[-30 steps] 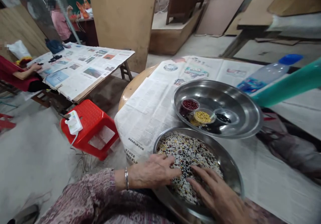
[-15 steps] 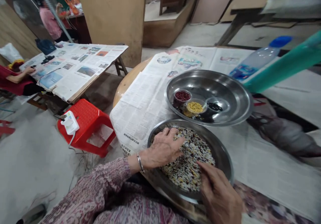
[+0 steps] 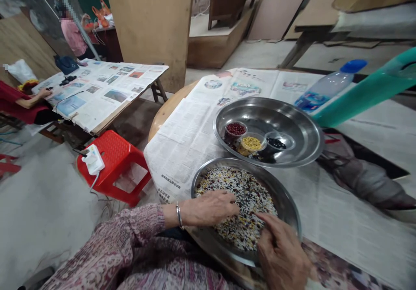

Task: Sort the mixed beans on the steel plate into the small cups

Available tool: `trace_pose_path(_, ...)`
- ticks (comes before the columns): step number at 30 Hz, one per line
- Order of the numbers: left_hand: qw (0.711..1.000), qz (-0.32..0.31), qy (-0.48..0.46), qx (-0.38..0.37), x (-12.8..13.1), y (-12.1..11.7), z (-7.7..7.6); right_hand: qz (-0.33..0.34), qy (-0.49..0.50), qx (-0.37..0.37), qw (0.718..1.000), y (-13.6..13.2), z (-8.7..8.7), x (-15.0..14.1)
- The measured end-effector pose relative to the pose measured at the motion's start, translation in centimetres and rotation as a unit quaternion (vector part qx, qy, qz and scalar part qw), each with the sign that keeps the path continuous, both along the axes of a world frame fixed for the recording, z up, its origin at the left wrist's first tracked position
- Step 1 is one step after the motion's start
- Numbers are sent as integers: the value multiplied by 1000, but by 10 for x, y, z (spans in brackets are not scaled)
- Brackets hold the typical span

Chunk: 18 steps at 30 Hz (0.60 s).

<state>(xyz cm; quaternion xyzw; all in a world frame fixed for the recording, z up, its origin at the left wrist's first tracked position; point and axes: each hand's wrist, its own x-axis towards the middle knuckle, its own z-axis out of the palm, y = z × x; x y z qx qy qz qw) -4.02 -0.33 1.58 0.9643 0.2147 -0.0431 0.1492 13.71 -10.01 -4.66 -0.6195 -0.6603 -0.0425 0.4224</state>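
"Can you read anything there?"

"Bold Chinese characters near the left edge of the newspaper [image 3: 182, 130], too small for me to make out. The bottle [image 3: 328, 86] has a blue label, but no brand I can read."

"Where's the grain mix [image 3: 247, 194], and which way does it run?"

"In the near pan [image 3: 290, 212]: white, dark and yellow bits in a broad patch, with no pointed end. In this view, pan and patch stretch from upper left to lower right. The bottle's cap and the green tube [image 3: 360, 95] beside it both slant toward the upper right."

"And the hands?"

"The left hand [image 3: 212, 207], with a bracelet [image 3: 179, 215] on its wrist, has its fingers bent down onto the mix. The right hand [image 3: 286, 251] reaches its index finger over it from the lower right. I can't tell whether either grip has pinched any grains."

"What's behind?"

"The far pan [image 3: 302, 130], with cups of red [image 3: 235, 129], yellow [image 3: 251, 143] and black [image 3: 276, 143] beans or grains toward its left and front."

"And the surface, the room?"

"A wooden worktop [image 3: 162, 112] with a rounded edge, under the newspaper. To the left, a power strip [image 3: 94, 159] sits on a red stool [image 3: 113, 151]. Beyond it, someone in red [image 3: 22, 104] sits at a papered table [image 3: 97, 86], and someone in pink [image 3: 73, 34] is farther back."
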Motion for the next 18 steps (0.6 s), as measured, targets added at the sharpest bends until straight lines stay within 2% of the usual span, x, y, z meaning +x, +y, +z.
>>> trace_pose_path(5,998,56,16,16,-22,-10,14,-6,12,-8,1000,0,2,-2)
trace_pose_path(8,998,62,31,-8,-25,-16,11,-7,7,-13,1000,1,2,-2)
trace_pose_path(11,998,44,28,-22,-17,-19,2,-13,3,-17,1000,0,2,-2)
trace_pose_path(14,999,39,-4,-7,-1,-16,-4,-29,9,-27,999,-3,4,-2)
trace_pose_path(18,995,78,-49,39,13,-5,-3,-34,8,-31,999,-3,6,-3)
